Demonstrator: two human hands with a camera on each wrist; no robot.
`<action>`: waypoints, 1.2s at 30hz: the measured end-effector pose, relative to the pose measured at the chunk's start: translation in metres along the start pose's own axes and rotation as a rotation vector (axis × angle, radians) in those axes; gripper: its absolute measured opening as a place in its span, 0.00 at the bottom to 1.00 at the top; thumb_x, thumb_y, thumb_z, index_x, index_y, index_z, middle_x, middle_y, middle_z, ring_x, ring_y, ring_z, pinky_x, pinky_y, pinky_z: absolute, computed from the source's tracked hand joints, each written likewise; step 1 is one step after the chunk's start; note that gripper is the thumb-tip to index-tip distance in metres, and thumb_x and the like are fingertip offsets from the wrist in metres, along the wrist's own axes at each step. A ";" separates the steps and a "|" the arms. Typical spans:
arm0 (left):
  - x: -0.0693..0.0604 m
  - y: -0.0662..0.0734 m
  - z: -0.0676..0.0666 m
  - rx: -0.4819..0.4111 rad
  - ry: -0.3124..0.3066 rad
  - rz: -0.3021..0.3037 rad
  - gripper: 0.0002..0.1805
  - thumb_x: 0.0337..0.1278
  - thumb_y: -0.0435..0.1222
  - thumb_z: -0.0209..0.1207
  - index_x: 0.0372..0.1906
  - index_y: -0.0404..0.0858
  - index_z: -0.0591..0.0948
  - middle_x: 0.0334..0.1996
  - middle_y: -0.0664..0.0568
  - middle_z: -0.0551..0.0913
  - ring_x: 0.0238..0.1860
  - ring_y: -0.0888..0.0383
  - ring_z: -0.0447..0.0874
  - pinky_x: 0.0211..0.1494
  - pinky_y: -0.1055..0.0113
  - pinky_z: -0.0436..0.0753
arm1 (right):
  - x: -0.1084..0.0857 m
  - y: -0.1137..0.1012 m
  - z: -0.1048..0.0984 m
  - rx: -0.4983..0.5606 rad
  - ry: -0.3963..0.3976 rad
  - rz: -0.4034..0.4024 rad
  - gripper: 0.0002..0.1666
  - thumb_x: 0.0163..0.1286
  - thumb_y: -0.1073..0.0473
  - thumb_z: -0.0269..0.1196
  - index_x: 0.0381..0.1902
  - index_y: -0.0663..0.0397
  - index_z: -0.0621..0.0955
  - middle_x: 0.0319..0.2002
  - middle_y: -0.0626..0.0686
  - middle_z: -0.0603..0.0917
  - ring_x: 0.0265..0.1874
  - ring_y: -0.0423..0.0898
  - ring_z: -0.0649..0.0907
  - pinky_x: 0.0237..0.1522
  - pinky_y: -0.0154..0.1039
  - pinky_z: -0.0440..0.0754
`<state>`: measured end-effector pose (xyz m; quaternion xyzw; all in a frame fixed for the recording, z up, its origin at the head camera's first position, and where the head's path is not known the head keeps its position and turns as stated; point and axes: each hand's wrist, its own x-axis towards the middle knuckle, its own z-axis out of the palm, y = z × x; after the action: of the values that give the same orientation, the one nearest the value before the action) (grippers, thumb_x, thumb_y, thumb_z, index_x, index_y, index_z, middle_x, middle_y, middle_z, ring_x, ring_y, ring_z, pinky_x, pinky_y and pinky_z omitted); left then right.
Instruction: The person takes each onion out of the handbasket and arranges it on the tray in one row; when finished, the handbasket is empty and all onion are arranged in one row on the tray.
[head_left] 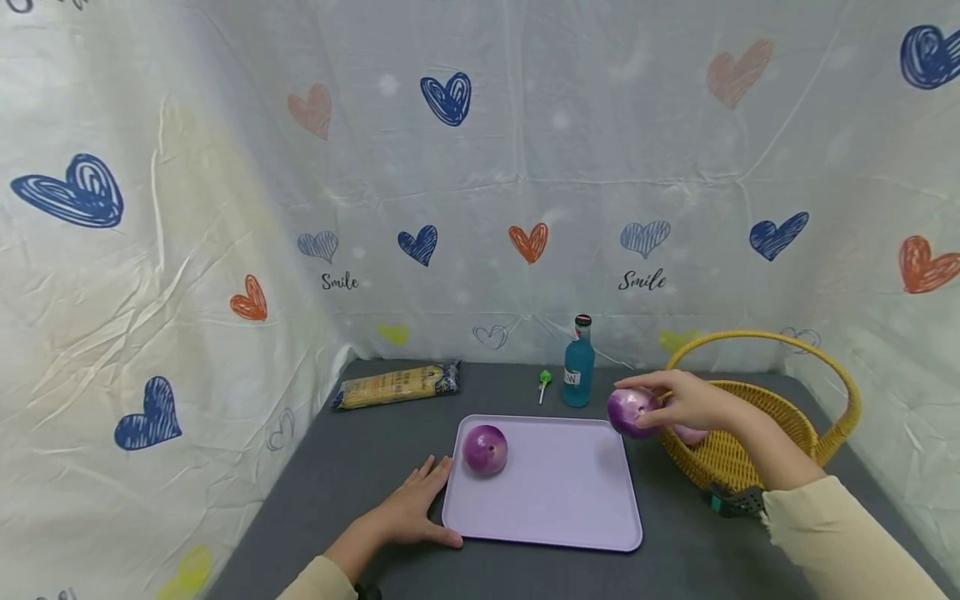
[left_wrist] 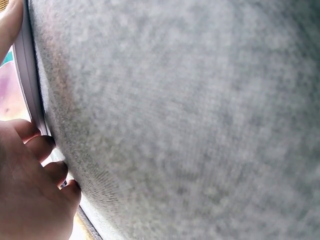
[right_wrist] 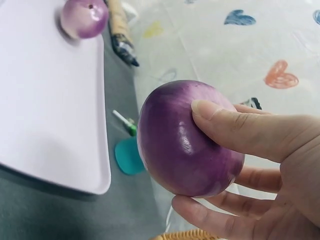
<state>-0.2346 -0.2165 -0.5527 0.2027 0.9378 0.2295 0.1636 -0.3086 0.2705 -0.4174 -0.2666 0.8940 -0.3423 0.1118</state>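
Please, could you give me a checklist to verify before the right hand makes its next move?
1. Grip: right hand holds a purple ball between thumb and fingers: ok.
2. Grip firmness: cannot tell.
3. Tray steadied: left hand touches its left edge: ok.
4. Room on tray: only one ball there, far left: ok.
5. Bottle upright, off the tray: ok.
6. Basket emptied: something pinkish shows inside: not ok.

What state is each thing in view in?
Flat lavender rectangular tray, lying flat, touched by the left hand.
Glossy round purple item, on the tray.
Second glossy round purple item, held up by the right hand.
Yellow woven basket, upright, handle raised, pinkish-purple item inside.
Blue long-necked bottle, standing, capped.
Green-headed lollipop, lying down.
Long yellow packet, lying flat; sealing unclear.
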 end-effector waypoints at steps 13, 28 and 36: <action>-0.004 0.004 0.000 -0.020 0.001 0.003 0.68 0.42 0.66 0.71 0.81 0.38 0.50 0.81 0.42 0.51 0.81 0.37 0.41 0.77 0.33 0.50 | 0.022 -0.009 0.020 0.004 -0.024 -0.052 0.33 0.63 0.48 0.73 0.66 0.40 0.79 0.63 0.59 0.80 0.56 0.56 0.80 0.52 0.52 0.86; 0.002 0.002 0.001 -0.017 -0.009 -0.004 0.69 0.41 0.68 0.70 0.82 0.40 0.49 0.82 0.44 0.50 0.82 0.39 0.39 0.77 0.33 0.50 | 0.039 -0.015 0.043 0.010 -0.059 -0.083 0.33 0.64 0.49 0.73 0.67 0.39 0.79 0.62 0.56 0.80 0.56 0.54 0.80 0.51 0.49 0.86; 0.000 0.002 0.001 -0.024 -0.004 -0.013 0.68 0.41 0.67 0.71 0.82 0.41 0.49 0.82 0.44 0.49 0.82 0.39 0.39 0.77 0.33 0.50 | 0.047 -0.020 0.057 0.004 -0.039 -0.144 0.32 0.64 0.49 0.73 0.66 0.43 0.80 0.60 0.58 0.81 0.55 0.56 0.81 0.53 0.59 0.84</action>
<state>-0.2340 -0.2144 -0.5524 0.1951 0.9359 0.2394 0.1695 -0.3180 0.2012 -0.4468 -0.3366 0.8695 -0.3460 0.1046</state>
